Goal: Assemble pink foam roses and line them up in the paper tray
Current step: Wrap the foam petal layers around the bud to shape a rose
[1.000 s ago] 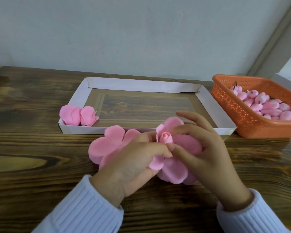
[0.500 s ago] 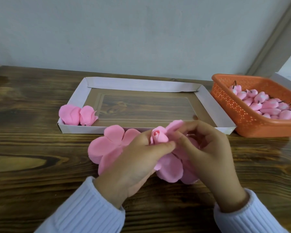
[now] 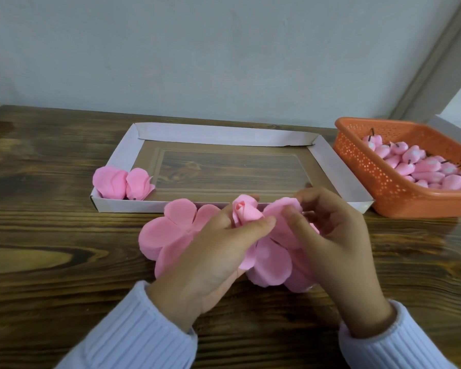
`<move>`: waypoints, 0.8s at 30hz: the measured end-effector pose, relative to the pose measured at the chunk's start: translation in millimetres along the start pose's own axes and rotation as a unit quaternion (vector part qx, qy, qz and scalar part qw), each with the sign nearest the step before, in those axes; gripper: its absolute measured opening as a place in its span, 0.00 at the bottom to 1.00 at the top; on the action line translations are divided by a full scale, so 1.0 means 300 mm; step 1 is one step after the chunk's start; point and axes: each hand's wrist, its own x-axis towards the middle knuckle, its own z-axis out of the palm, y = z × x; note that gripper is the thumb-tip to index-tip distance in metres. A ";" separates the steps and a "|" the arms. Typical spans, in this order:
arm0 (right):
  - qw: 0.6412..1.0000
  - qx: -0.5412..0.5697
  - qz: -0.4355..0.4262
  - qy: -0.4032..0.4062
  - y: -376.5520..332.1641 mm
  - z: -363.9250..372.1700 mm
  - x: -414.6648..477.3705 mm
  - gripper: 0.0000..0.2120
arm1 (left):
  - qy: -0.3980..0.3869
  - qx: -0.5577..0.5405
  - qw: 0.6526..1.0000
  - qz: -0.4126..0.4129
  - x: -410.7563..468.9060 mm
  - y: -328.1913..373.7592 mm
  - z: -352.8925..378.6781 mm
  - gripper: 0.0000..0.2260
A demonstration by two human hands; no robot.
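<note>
My left hand (image 3: 213, 251) pinches a pink foam rose bud (image 3: 244, 211) with one petal wrapped round it, just in front of the paper tray (image 3: 221, 134). My right hand (image 3: 333, 235) pinches another petal of the same flat petal piece (image 3: 272, 262) and lifts it beside the bud. A second flat pink petal piece (image 3: 168, 230) lies on the table under my left hand. Two finished pink roses (image 3: 121, 183) sit in the tray's near left corner.
An orange plastic basket (image 3: 370, 179) with several pink foam buds (image 3: 426, 169) stands right of the tray. The dark wooden table (image 3: 51, 235) runs back to a pale wall. A white edge shows behind the basket at the far right.
The bud has been lifted slightly and a petal folded round it by my left hand. My right hand has raised the neighbouring petal toward the bud.
</note>
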 end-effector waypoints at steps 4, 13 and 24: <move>0.999 0.002 -0.023 -0.032 -0.015 0.003 -0.001 0.05 | -0.015 0.114 0.993 0.037 -0.005 0.002 -0.003 0.09; 0.998 -0.010 -0.047 -0.044 -0.017 0.007 0.000 0.05 | -0.052 0.215 0.972 0.083 -0.010 0.010 0.003 0.14; 0.999 -0.004 0.017 -0.051 -0.013 0.009 -0.003 0.04 | 0.017 0.024 0.999 0.014 0.002 -0.002 0.003 0.09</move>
